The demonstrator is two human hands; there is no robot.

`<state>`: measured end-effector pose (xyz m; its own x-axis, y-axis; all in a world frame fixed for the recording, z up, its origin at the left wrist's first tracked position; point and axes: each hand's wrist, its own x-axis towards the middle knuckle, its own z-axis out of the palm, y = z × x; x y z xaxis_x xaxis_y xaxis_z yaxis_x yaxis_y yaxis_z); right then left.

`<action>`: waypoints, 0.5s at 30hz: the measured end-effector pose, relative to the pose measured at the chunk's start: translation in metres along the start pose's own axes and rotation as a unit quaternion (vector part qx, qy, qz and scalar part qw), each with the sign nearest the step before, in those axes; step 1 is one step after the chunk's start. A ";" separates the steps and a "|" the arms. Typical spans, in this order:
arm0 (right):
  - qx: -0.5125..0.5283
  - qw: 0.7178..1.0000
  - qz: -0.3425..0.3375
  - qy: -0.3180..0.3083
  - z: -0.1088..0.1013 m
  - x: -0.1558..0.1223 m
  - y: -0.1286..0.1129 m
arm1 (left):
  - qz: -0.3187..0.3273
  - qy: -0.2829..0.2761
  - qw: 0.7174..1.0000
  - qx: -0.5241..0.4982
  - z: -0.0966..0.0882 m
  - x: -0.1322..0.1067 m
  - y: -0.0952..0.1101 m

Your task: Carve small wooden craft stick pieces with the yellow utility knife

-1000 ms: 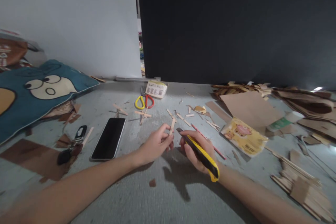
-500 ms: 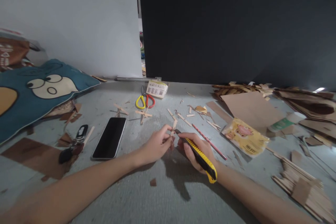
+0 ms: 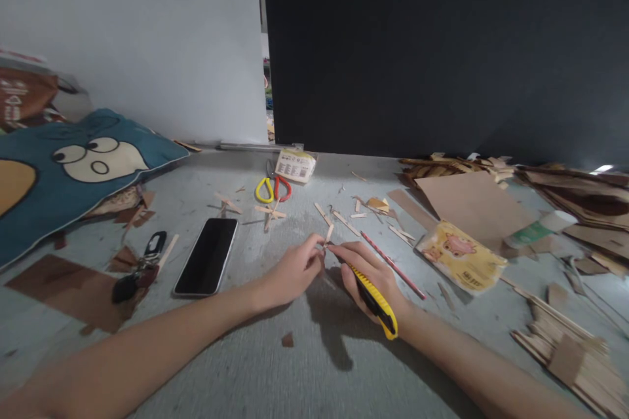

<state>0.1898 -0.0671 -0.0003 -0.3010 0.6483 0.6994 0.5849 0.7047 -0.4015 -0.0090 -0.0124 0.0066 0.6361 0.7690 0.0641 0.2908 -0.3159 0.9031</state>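
Between its thumb and fingers, my left hand [image 3: 297, 270] pinches a small pale wooden stick [image 3: 329, 233], whose upper end sticks up past the fingertips. My right hand [image 3: 371, 275] is wrapped round a yellow and black utility knife [image 3: 376, 301], its butt pointing down toward me. The front of the knife meets the stick at my left fingertips; the blade itself is mostly hidden by fingers. A red pencil [image 3: 393, 266] lies just right of my right hand. Crossed wooden pieces [image 3: 270, 212] rest on the table beyond my left hand.
Left are a phone [image 3: 206, 256], keys [image 3: 142, 268] and a blue cushion [image 3: 88, 163]. Scissors [image 3: 273, 188] lie by a tissue pack [image 3: 295, 165] at the back. Right are a yellow tissue pack [image 3: 460, 255], a glue stick [image 3: 540, 229], cardboard [image 3: 474, 206] and stacked wooden strips [image 3: 572, 347].
My right hand and the knife have shifted slightly left, closer to my left fingertips. The small stick now leans a little more to the right. The view has moved slightly.
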 end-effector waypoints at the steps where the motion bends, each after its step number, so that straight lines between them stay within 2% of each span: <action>1: 0.003 1.000 -0.001 -0.001 0.000 0.000 0.000 | 0.000 0.000 1.000 0.002 0.000 0.000 0.000; 6: 0.027 0.999 0.020 -0.007 0.000 -0.001 0.003 | 0.015 0.022 1.000 0.013 -0.002 0.002 -0.004; 15: 0.139 0.974 0.177 0.039 0.005 -0.004 0.006 | 0.011 0.001 1.000 -0.018 -0.002 0.003 -0.005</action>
<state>0.1908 -0.0645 -0.0084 -0.0531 0.8485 0.5265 0.4119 0.4990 -0.7625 -0.0102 -0.0075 0.0027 0.6403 0.7634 0.0851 0.2505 -0.3123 0.9163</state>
